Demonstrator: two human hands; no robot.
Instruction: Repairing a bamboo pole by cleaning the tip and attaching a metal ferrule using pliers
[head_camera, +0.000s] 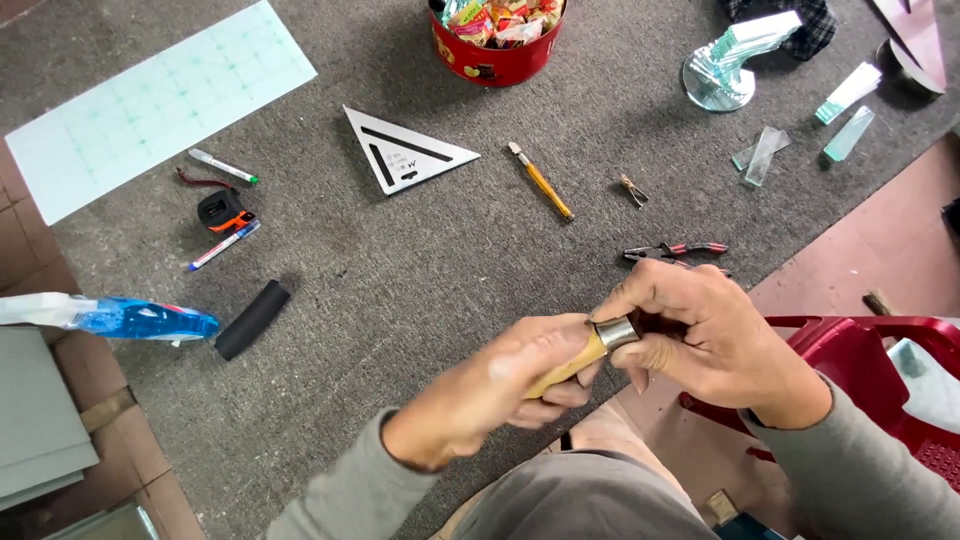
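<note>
**Insp. A:** At the near edge of the grey felt-covered bench (420, 260), both hands are on one item. Left hand (490, 395) is closed round a wooden handle (570, 368), fingers fully wrapped, no gap. Right hand (700, 335) is closed too, thumb and fingertips pinched on the metal ferrule (617, 332) at the handle's end. Whatever sits beyond the ferrule is hidden by the right hand; can't tell the tool type.

**Insp. B:** Reason for that hold?

**Insp. A:** Judgement only: left steadies the shaft, right works the collar end. It's held just off the bench edge, above the lap, not resting on the felt.

**Insp. B:** Nearest items?

**Insp. A:** Red-handled pliers (675, 251) lie just beyond the right hand. Further in, approx. mid-bench, a small metal clip (633, 189), a yellow-handled glass cutter (540, 180) and a triangular metal square (400, 150), laid flat and apart, within reach. Toward the left edge: black tube (252, 319), blue spray bottle (120, 318) on its side, tape measure (222, 210), two pens (224, 166).

**Insp. B:** Far side?

**Insp. A:** Red tin (495, 50) of wrapped sweets at the far edge. Far left corner has a large glass sheet (150, 100), flat. Far right corner has glass strips (765, 150) and a stacked glass piece (735, 60).

**Insp. B:** Room?

**Insp. A:** Reddish floor, red plastic chair (880, 370) to the right, grey panels lower left. Workshop setting, by appearance.
</note>
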